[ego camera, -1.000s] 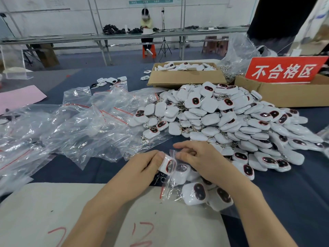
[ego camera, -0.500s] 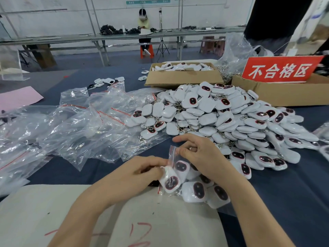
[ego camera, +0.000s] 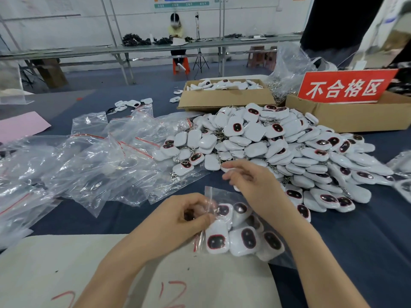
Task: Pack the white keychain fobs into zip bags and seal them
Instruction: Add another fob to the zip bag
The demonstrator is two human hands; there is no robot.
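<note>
Clear zip bag (ego camera: 210,193), part-filled with white fobs (ego camera: 244,241), lies on the blue table (ego camera: 355,241) beside the loose fob pile (ego camera: 278,147). Left hand (ego camera: 189,216) pinches the bag's mouth. Right hand (ego camera: 255,185) hovers at the pile's near edge, fingers loosely spread, gripping nothing.

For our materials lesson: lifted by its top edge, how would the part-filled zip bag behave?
Probably floppy: the zip bag crumples where the left hand pinches it. Likely sags, since the fobs bunch at one end.
</note>
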